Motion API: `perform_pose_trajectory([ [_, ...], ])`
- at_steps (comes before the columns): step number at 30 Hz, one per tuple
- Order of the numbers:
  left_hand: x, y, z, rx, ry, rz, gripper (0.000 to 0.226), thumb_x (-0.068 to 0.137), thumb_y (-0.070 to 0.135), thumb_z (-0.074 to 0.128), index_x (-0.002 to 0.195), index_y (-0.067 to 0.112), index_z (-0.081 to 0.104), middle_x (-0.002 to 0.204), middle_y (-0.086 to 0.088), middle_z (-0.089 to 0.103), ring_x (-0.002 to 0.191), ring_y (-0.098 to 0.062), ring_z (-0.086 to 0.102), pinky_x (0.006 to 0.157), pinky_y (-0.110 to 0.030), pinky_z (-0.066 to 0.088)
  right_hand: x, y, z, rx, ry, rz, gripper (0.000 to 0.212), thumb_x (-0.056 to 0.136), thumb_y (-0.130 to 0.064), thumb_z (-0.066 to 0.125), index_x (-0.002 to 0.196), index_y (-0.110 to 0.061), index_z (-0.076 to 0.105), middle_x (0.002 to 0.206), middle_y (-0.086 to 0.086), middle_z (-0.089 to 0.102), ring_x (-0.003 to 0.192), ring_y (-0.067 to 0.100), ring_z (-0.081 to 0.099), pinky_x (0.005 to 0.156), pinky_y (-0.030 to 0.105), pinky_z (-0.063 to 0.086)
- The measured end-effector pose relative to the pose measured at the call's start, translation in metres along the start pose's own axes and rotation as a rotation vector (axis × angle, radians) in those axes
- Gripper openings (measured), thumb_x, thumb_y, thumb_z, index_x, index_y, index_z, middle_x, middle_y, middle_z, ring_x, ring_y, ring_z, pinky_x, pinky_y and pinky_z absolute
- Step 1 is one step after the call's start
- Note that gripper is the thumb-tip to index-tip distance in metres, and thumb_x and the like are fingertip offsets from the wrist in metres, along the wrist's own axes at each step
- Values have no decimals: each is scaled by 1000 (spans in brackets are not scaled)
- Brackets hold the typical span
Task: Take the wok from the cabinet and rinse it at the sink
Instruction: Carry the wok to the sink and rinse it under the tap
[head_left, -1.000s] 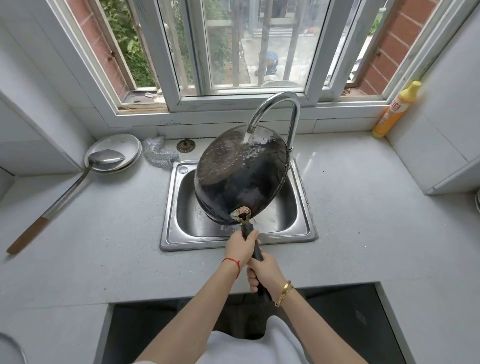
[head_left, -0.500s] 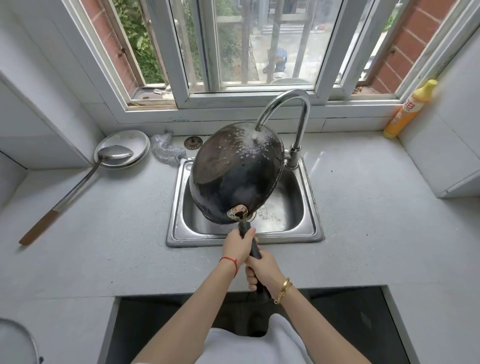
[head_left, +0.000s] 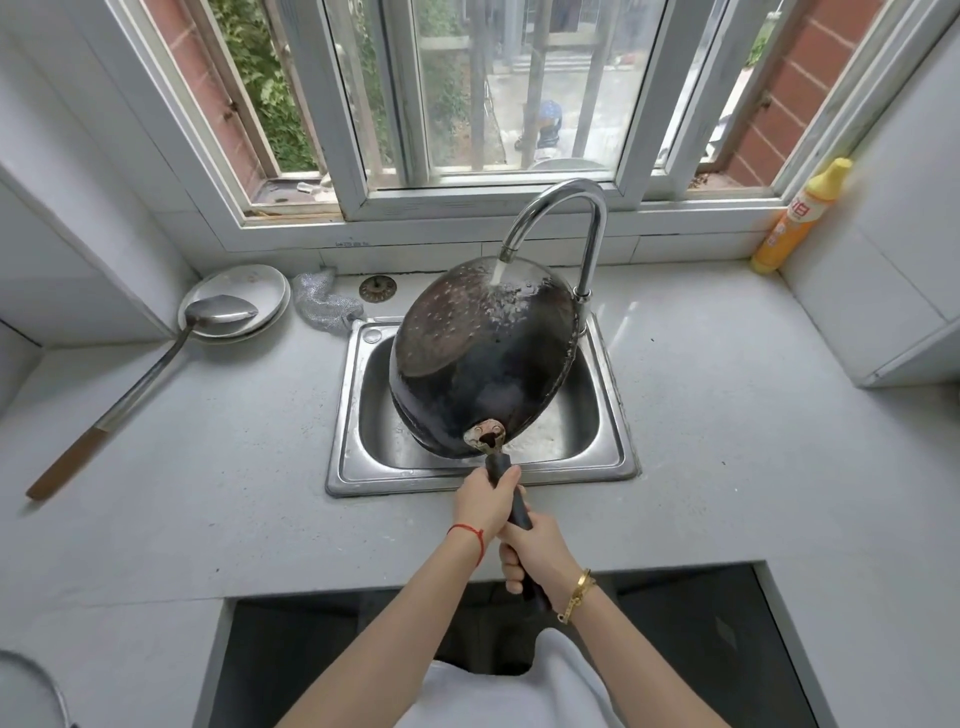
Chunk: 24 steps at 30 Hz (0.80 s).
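A black wok (head_left: 483, 358) hangs upside down and tilted over the steel sink (head_left: 348, 415), its dark underside facing me. Water runs from the curved chrome faucet (head_left: 566, 208) onto the wok's far upper side and spreads down it. Both hands grip the wok's black handle (head_left: 511, 504). My left hand (head_left: 485, 501), with a red string at the wrist, holds it close to the wok. My right hand (head_left: 537, 556), with a gold bracelet, holds the handle's near end. The inside of the wok is hidden.
A long metal ladle (head_left: 156, 364) with a wooden grip rests on a white plate (head_left: 244, 291) at the left. A steel scourer (head_left: 319, 301) and a drain plug (head_left: 377, 288) lie behind the sink. A yellow detergent bottle (head_left: 800, 218) stands at the right. The open cabinet gap (head_left: 311, 649) is below.
The wok has tilted a little to the right under the faucet, so the water now strikes nearer its top middle. Both hands have kept their hold on the handle.
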<state>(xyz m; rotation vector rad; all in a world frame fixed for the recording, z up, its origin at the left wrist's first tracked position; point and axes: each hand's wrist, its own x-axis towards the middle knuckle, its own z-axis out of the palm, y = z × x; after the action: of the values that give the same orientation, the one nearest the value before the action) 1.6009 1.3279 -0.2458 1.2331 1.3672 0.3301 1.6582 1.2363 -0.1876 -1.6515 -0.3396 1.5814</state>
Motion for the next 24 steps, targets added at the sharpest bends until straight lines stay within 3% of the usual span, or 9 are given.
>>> perform_pose_trajectory([
  [13, 10, 22, -3, -9, 4, 38, 52, 60, 68, 54, 79, 21, 64, 89, -9, 76, 86, -32, 73, 86, -49, 57, 10, -18, 0, 3, 10, -13, 24, 97, -19, 54, 77, -8, 47, 50, 4, 44, 38, 15, 41, 38, 22, 39],
  [19, 3, 25, -11, 1, 18, 41, 43, 71, 60, 55, 82, 20, 64, 89, -6, 75, 86, -28, 73, 87, -47, 57, 9, -19, 6, -5, -14, -20, 23, 97, -19, 55, 77, -8, 48, 50, 3, 45, 38, 14, 42, 38, 21, 40],
  [24, -3, 13, -13, -10, 32, 13, 56, 64, 68, 55, 89, 18, 64, 89, -6, 76, 85, -27, 73, 86, -47, 58, 3, -13, 9, -19, -31, -5, 24, 98, -20, 53, 78, -10, 47, 49, 2, 45, 37, 13, 42, 37, 21, 40],
])
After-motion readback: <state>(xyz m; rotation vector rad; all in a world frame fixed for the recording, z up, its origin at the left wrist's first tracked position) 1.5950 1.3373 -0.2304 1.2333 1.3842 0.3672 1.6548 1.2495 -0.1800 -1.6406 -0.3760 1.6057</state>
